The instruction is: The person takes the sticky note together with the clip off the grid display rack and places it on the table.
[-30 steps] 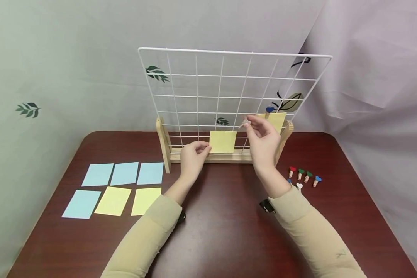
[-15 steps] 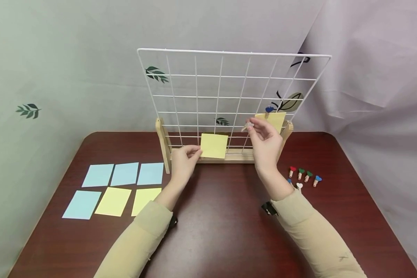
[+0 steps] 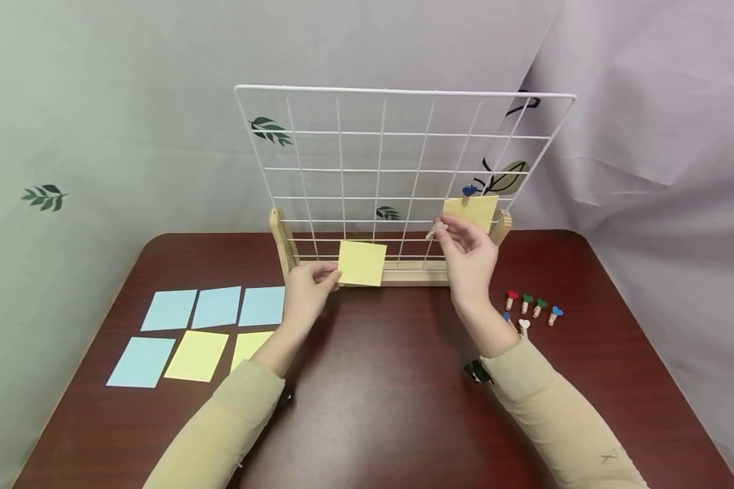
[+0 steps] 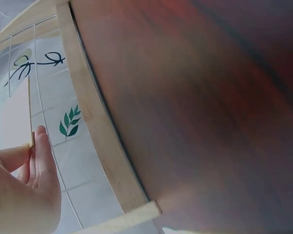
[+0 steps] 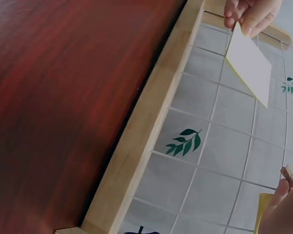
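Note:
Between thumb and fingers, my left hand point(image 3: 308, 292) pinches the left edge of a yellow sticky note point(image 3: 362, 263). In the right wrist view that note point(image 5: 250, 66) stands a little in front of the wire grid. My right hand point(image 3: 472, 261) holds a small wooden clothespin point(image 3: 435, 229) with a white heart, near the grid's right part. Just behind that hand, another yellow note point(image 3: 476, 209) hangs on the white wire grid point(image 3: 404, 170), clipped by a clothespin with a dark blue heart point(image 3: 468, 191). Part of this hanging note is hidden by the right hand.
Blue sticky notes point(image 3: 168, 310) and two yellow ones point(image 3: 197, 355) lie on the table at the left. Several heart clothespins point(image 3: 539, 308) lie at the right, one partly behind the right sleeve. A wooden stand point(image 3: 416, 273) bears the grid.
My left hand has moved left and slightly toward me with the yellow note. My right hand has shifted slightly down and to the right, still holding the white-heart clothespin.

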`<state>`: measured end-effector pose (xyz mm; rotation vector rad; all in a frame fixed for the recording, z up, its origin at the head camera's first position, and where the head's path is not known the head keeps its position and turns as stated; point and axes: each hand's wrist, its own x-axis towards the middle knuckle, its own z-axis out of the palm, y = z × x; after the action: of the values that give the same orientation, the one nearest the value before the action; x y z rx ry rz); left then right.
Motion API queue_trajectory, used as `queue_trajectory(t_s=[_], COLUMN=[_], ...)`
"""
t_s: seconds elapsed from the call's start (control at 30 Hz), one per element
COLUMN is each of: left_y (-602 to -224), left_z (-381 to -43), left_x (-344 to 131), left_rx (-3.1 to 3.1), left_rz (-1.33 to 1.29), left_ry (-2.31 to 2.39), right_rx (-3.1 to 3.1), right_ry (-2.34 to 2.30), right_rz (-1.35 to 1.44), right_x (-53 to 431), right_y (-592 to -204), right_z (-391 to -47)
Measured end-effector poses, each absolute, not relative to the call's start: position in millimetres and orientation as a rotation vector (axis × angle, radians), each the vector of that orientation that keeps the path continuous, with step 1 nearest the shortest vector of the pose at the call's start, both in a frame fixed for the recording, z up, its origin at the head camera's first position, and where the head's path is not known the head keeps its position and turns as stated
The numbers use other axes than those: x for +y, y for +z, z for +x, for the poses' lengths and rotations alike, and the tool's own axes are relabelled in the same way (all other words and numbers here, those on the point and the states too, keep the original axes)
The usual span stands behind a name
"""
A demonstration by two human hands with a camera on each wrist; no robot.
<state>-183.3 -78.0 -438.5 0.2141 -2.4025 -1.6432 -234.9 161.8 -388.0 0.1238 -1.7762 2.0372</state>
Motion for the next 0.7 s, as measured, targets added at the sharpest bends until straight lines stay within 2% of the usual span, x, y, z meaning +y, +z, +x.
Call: queue_trajectory(t_s=[0.7], left_y=[-441.4], left_z=[-154.8], left_x=[-111.6], left_rx=[-2.528], left_rz=[0.287], left_ry=[-1.593], right_rx=[-1.902], right_ry=[2.022], right_rz=[0.069], right_x=[180.8], right_y=[-411.3], right_z=[-222.9])
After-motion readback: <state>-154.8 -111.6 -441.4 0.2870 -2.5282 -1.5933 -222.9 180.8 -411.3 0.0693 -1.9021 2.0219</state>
